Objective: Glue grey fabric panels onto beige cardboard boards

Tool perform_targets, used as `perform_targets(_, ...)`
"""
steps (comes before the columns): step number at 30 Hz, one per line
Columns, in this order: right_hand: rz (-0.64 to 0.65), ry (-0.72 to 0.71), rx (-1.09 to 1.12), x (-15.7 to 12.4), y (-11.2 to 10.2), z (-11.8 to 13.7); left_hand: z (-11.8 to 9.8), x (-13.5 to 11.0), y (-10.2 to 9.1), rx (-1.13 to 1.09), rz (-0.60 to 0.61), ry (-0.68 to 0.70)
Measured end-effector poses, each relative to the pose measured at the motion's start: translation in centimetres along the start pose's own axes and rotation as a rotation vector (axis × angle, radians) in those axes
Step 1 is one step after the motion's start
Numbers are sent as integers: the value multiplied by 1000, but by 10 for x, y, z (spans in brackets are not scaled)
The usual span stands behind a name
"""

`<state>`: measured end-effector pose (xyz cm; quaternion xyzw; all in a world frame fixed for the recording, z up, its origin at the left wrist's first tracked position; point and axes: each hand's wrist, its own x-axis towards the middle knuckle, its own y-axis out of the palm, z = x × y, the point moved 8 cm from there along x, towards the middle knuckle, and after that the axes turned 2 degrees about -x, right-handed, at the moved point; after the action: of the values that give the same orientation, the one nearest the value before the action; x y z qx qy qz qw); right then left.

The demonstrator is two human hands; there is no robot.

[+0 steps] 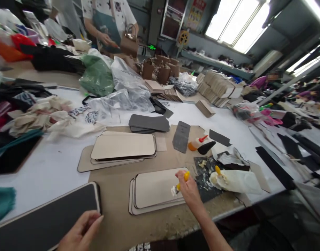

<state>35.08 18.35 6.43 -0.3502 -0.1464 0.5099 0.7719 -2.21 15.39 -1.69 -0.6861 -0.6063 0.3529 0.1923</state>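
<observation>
My right hand [187,190] is closed round a small yellow-handled glue brush [186,176]. White paste clings to the brush's tip, just over the top sheet of a stack of beige rounded panels [157,190]. At the lower left, my left hand [83,230] has thumb and fingers closed at the right edge of a long black panel [52,216] with a pale border. Right of the beige stack lies a paste-smeared dark board [205,183]. On it sits a whitish paste-covered bag [235,179] with another yellow handle [218,170] sticking out.
Another beige panel stack [124,146] lies behind, with dark grey pieces [149,123] beyond it. A red-tipped glue bottle [196,143] stands beside a black object [206,147]. Plastic bags [123,99] and cloth scraps [42,115] crowd the left. A person [110,24] handles a brown bag [130,45] across the table.
</observation>
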Motion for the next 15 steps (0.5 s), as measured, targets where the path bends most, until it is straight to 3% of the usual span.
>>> perform_targets(3, -62, 78, -75, 3, -44, -46, -36, 4, 38, -82, -11, 64)
perform_targets(7, -171, 202, -104, 1, -118, -98, -73, 21, 83, 38, -11, 348)
perform_targets(11, -336, 238, -197, 3, -188, -123, -67, 23, 112, 222, 19, 530)
perform_targets(13, -375, 247, -228, 7, -205, -132, -62, 21, 119, 266, 25, 584)
perform_targets(15, -363, 252, -265, 13, -208, -141, -59, 19, 121, 289, 14, 623)
